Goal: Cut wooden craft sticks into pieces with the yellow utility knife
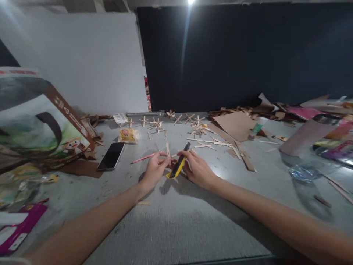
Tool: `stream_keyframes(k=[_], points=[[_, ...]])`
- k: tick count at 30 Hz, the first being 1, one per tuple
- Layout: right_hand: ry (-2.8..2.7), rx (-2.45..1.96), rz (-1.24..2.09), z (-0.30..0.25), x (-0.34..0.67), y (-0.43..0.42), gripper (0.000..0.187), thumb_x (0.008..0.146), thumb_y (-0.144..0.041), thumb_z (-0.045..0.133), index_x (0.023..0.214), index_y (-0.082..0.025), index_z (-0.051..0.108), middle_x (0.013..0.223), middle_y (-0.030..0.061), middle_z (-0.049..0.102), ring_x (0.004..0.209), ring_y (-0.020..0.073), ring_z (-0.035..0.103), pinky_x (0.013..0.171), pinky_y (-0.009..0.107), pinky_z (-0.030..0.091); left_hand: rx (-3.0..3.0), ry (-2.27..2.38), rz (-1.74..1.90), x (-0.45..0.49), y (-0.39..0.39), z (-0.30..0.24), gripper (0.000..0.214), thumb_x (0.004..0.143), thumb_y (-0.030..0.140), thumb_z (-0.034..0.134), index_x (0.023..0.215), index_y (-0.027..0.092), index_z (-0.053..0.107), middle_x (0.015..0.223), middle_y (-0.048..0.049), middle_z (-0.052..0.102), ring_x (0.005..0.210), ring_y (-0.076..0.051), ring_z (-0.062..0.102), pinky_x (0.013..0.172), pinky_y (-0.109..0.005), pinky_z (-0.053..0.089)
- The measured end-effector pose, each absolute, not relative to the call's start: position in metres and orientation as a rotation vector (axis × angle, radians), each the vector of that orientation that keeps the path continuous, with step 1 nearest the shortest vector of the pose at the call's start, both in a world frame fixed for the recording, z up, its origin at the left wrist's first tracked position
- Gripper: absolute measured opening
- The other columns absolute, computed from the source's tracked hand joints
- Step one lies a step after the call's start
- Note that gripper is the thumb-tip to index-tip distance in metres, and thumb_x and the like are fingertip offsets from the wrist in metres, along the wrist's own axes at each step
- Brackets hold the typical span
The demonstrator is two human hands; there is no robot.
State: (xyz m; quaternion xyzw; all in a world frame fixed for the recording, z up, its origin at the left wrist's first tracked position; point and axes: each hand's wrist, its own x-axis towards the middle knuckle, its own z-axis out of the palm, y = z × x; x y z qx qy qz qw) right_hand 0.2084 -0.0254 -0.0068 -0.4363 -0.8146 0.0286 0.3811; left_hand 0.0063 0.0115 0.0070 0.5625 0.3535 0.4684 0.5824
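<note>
My right hand (198, 170) is closed around a yellow and black utility knife (178, 165), its tip pointing away from me. My left hand (154, 169) pinches a wooden craft stick (168, 149) that stands up from its fingertips, right beside the knife. A thin pink stick (143, 158) lies on the grey table (176, 221) just left of my left hand. Both hands rest close together at the table's middle.
A black phone (111, 156) lies to the left, next to a printed cardboard box (38, 121). Several stick crosses (154, 125) and loose sticks lie beyond my hands. Brown cardboard pieces (234, 125) and colourful packets (331, 143) crowd the right. A pink package (19, 228) sits near left.
</note>
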Motion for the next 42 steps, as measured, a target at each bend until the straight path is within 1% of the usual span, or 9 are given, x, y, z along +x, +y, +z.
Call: stream_keyframes(k=[4, 6, 9, 14, 18, 24, 29, 35, 42], points=[[-2.143, -1.158, 0.006, -0.007, 0.204, -0.013, 0.011, 0.099, -0.026, 0.057, 0.108, -0.022, 0.062, 0.096, 0.0088, 0.071, 0.092, 0.0245, 0.067, 0.075, 0.032, 0.055, 1.318, 0.821, 1.107, 0.007, 0.016, 0.006, 0.048, 0.073, 0.051, 0.084, 0.091, 0.02, 0.053, 0.079, -0.009, 0.08, 0.064, -0.023, 0.075, 0.068, -0.035, 0.058], [-2.122, -1.079, -0.008, -0.005, 0.203, -0.007, 0.01, 0.1, -0.03, 0.056, 0.103, -0.023, 0.063, 0.088, 0.0059, 0.071, 0.082, 0.0225, 0.069, 0.072, 0.031, 0.054, 1.277, 0.83, 1.11, 0.007, 0.016, 0.007, 0.048, 0.073, 0.051, 0.084, 0.091, 0.021, 0.052, 0.079, -0.0087, 0.08, 0.063, -0.022, 0.075, 0.068, -0.034, 0.057], [-1.95, -1.026, -0.028, -0.005, 0.2, 0.0, 0.012, 0.101, -0.029, 0.053, 0.107, -0.023, 0.062, 0.081, 0.0037, 0.07, 0.071, 0.0205, 0.07, 0.067, 0.031, 0.055, 1.209, 0.857, 1.142, 0.005, 0.016, 0.007, 0.05, 0.071, 0.048, 0.086, 0.094, 0.021, 0.051, 0.076, -0.006, 0.079, 0.065, -0.023, 0.076, 0.07, -0.033, 0.056], [-1.916, -0.85, -0.033, -0.012, 0.192, -0.002, 0.023, 0.101, -0.022, 0.051, 0.122, -0.022, 0.061, 0.094, 0.0083, 0.074, 0.081, 0.0209, 0.074, 0.074, 0.032, 0.06, 1.162, 0.831, 1.17, 0.003, 0.017, 0.003, 0.048, 0.071, 0.047, 0.087, 0.091, 0.021, 0.052, 0.078, -0.0058, 0.08, 0.076, -0.022, 0.079, 0.078, -0.032, 0.058], [-1.947, -0.732, 0.049, -0.017, 0.192, -0.011, 0.041, 0.094, -0.013, 0.055, 0.134, -0.025, 0.052, 0.106, 0.0083, 0.077, 0.086, 0.0192, 0.077, 0.076, 0.029, 0.063, 1.182, 0.811, 1.1, 0.001, 0.02, 0.0, 0.051, 0.068, 0.048, 0.091, 0.088, 0.019, 0.054, 0.08, -0.0073, 0.081, 0.076, -0.021, 0.078, 0.075, -0.028, 0.058], [-1.935, -0.767, 0.117, -0.019, 0.194, -0.014, 0.036, 0.091, -0.011, 0.055, 0.124, -0.025, 0.052, 0.097, 0.0042, 0.078, 0.076, 0.0152, 0.077, 0.068, 0.024, 0.061, 1.23, 0.795, 1.062, 0.003, 0.017, 0.001, 0.06, 0.072, 0.042, 0.09, 0.114, 0.016, 0.058, 0.088, -0.0102, 0.082, 0.075, -0.021, 0.078, 0.076, -0.029, 0.06], [-1.886, -0.826, 0.199, -0.024, 0.196, -0.014, 0.032, 0.091, -0.013, 0.058, 0.12, -0.025, 0.055, 0.095, 0.0018, 0.077, 0.068, 0.0129, 0.074, 0.064, 0.022, 0.059, 1.24, 0.814, 1.072, 0.004, 0.014, 0.002, 0.054, 0.073, 0.037, 0.088, 0.111, 0.017, 0.056, 0.089, -0.0101, 0.082, 0.077, -0.022, 0.079, 0.078, -0.031, 0.061], [-1.928, -0.833, 0.22, -0.025, 0.197, -0.015, 0.035, 0.09, -0.015, 0.059, 0.123, -0.028, 0.056, 0.093, 0.0024, 0.077, 0.072, 0.0178, 0.075, 0.065, 0.027, 0.061, 1.274, 0.796, 1.049, 0.003, 0.014, 0.0, 0.046, 0.078, 0.036, 0.084, 0.11, 0.018, 0.056, 0.089, -0.0095, 0.082, 0.078, -0.024, 0.08, 0.082, -0.035, 0.061], [-1.944, -0.839, 0.225, -0.025, 0.198, -0.017, 0.036, 0.089, -0.013, 0.059, 0.123, -0.027, 0.056, 0.094, 0.0025, 0.077, 0.071, 0.0169, 0.074, 0.066, 0.027, 0.06, 1.315, 0.806, 1.035, 0.003, 0.013, 0.002, 0.047, 0.078, 0.038, 0.083, 0.11, 0.018, 0.056, 0.087, -0.0093, 0.081, 0.077, -0.024, 0.079, 0.079, -0.033, 0.06]])
